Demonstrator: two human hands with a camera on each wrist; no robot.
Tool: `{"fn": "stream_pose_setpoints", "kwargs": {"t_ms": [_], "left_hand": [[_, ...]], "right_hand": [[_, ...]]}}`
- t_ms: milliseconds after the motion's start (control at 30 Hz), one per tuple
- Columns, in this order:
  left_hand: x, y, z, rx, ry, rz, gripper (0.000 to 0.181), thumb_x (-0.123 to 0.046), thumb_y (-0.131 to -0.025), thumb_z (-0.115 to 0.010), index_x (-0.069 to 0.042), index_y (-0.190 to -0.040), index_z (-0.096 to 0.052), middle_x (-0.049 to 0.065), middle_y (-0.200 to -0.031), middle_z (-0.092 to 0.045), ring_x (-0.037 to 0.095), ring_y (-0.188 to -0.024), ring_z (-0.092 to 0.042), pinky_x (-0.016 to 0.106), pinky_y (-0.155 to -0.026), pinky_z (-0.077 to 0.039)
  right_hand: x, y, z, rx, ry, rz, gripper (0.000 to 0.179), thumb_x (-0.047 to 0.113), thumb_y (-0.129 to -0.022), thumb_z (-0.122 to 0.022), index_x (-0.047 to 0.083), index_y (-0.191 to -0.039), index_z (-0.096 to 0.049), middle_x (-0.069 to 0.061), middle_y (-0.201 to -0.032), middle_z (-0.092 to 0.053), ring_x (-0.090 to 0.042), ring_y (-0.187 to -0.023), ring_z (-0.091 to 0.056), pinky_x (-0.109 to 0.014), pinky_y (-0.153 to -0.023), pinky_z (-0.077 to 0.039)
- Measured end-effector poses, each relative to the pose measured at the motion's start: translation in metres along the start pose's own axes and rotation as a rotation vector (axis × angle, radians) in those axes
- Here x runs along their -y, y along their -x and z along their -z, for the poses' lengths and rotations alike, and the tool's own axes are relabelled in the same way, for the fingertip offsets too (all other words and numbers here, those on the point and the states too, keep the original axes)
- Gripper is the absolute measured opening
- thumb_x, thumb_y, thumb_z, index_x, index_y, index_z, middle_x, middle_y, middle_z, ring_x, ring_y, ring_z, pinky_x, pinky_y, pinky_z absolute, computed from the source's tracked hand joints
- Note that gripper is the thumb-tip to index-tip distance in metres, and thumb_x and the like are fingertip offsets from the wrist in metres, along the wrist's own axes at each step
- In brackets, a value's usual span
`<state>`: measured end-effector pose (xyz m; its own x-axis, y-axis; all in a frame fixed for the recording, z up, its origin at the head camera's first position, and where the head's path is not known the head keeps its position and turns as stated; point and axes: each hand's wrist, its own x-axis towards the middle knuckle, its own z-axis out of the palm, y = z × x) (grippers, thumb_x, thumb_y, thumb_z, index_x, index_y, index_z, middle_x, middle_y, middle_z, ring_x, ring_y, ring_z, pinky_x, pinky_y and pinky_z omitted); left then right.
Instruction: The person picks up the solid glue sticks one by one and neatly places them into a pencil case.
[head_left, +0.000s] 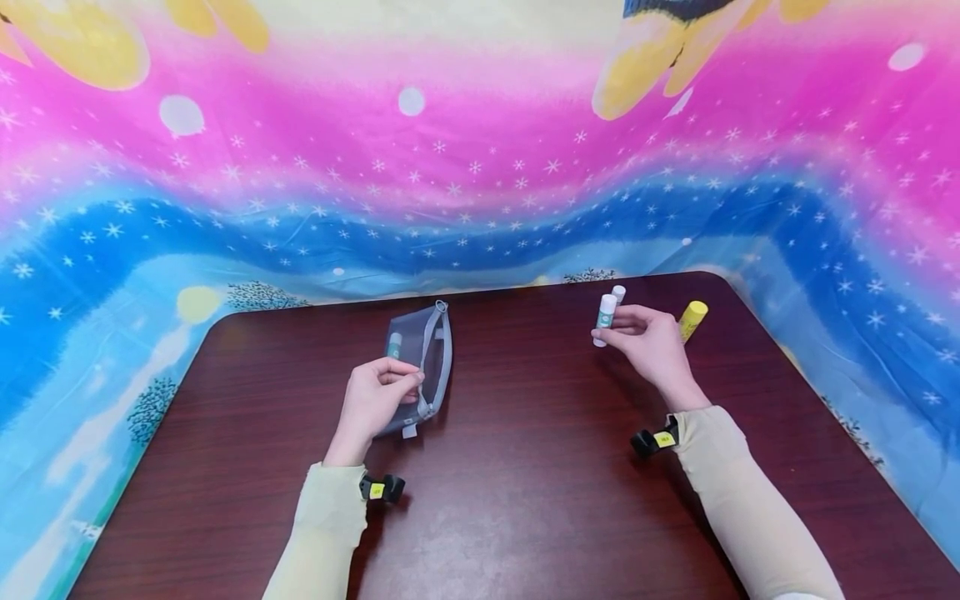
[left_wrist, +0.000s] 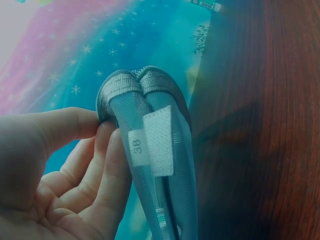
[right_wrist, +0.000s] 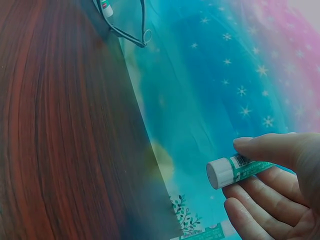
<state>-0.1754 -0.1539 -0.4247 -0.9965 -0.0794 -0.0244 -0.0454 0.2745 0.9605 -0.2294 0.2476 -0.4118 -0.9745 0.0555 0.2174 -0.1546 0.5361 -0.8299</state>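
Best, probably, to steady the grey mesh pouch [head_left: 412,327], on the left half of the table [head_left: 495,500], by the zipped rim [head_left: 448,354] pinched between thumb and fingers of the left hand [head_left: 375,398], and to spread the mouth before bringing over the white-and-green glue stick [head_left: 606,317], gripped between thumb and fingertips of the right hand [head_left: 654,343] on the far right. Lead with one end; lower gently, avoiding a snag. By count: one pouch; three white-and-green sticks, including a second stick [head_left: 618,292] just beyond the held one and a third stick [head_left: 394,343] inside the mesh; one yellow stick [head_left: 693,318] beside the right hand. Cannot tell of more inside.
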Motion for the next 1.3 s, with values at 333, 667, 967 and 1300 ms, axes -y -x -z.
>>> {"fn": "stream_pose_setpoints", "kwargs": {"t_ms": [333, 667, 967, 1300], "left_hand": [[0.002, 0.000, 0.000, -0.003, 0.003, -0.003, 0.012, -0.008, -0.090, -0.079, -0.001, -0.099, -0.076, 0.012, -0.085, -0.075, 0.022, -0.071, -0.072, 0.029, -0.069, -0.062], [0.003, -0.001, 0.000, -0.002, 0.002, 0.001, 0.013, -0.008, -0.089, -0.079, -0.001, -0.099, -0.076, 0.011, -0.084, -0.075, 0.021, -0.070, -0.072, 0.028, -0.069, -0.062], [0.003, 0.000, 0.000, -0.001, 0.009, -0.009, 0.012, -0.007, -0.089, -0.079, 0.000, -0.099, -0.076, 0.012, -0.083, -0.075, 0.022, -0.070, -0.072, 0.029, -0.069, -0.062], [0.002, 0.000, 0.000, -0.001, 0.017, -0.011, 0.013, -0.007, -0.089, -0.079, 0.000, -0.099, -0.076, 0.012, -0.083, -0.075, 0.021, -0.069, -0.072, 0.029, -0.068, -0.062]], "right_hand": [[0.010, -0.002, -0.010, 0.001, 0.004, 0.021, 0.042, 0.026, -0.084, -0.087, 0.004, -0.118, -0.074, -0.012, -0.105, -0.075, -0.021, -0.090, -0.074, -0.016, -0.070, -0.056], [0.020, -0.006, -0.021, 0.018, -0.017, 0.050, 0.041, 0.025, -0.083, -0.087, 0.004, -0.116, -0.074, -0.011, -0.104, -0.076, -0.023, -0.090, -0.075, -0.017, -0.071, -0.056], [0.033, -0.009, -0.033, 0.049, -0.047, 0.057, 0.039, 0.024, -0.083, -0.088, 0.004, -0.115, -0.075, -0.011, -0.102, -0.076, -0.026, -0.090, -0.074, -0.019, -0.072, -0.057], [0.041, -0.012, -0.046, 0.065, -0.064, 0.067, 0.038, 0.023, -0.082, -0.088, 0.005, -0.113, -0.075, -0.009, -0.100, -0.076, -0.022, -0.088, -0.074, -0.024, -0.074, -0.058]]}}
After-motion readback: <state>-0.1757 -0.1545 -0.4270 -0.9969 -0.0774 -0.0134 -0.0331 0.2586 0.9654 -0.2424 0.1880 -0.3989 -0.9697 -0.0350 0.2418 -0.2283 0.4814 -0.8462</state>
